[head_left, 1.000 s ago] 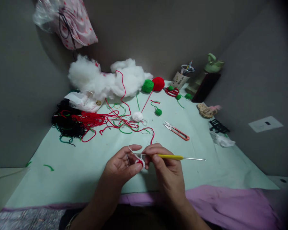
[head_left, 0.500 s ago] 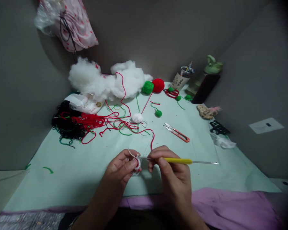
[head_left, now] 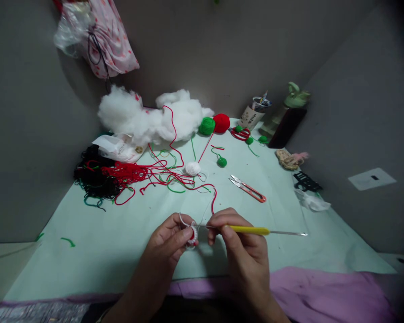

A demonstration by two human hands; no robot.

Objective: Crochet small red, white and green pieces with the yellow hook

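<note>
Between the thumb and fingers of my left hand (head_left: 173, 237) is a small red and white crochet piece (head_left: 194, 234), partly covered by the thumb. A loose white yarn end sticks up from it. My right hand (head_left: 240, 242) grips a crochet hook (head_left: 251, 229) with a yellow handle, held nearly level. Its thin metal end points left and reaches the white edge of the piece; whether it passes through a stitch is too small to tell. White yarn runs from there past my right fingers toward a white yarn ball (head_left: 192, 168) farther back.
Thread snips (head_left: 247, 188) lie beyond my right hand. Tangled red yarn (head_left: 128, 172) spreads at left, below white stuffing (head_left: 148, 116). Green (head_left: 207, 126) and red (head_left: 221, 123) yarn balls, red-handled scissors (head_left: 239, 133), a pen cup (head_left: 252, 114) and a bottle (head_left: 287, 119) stand behind.
The whole view has shifted slightly, so things sit a little lower in the picture. Both hands keep their grips, and the hook's tip stays at the crochet piece.
</note>
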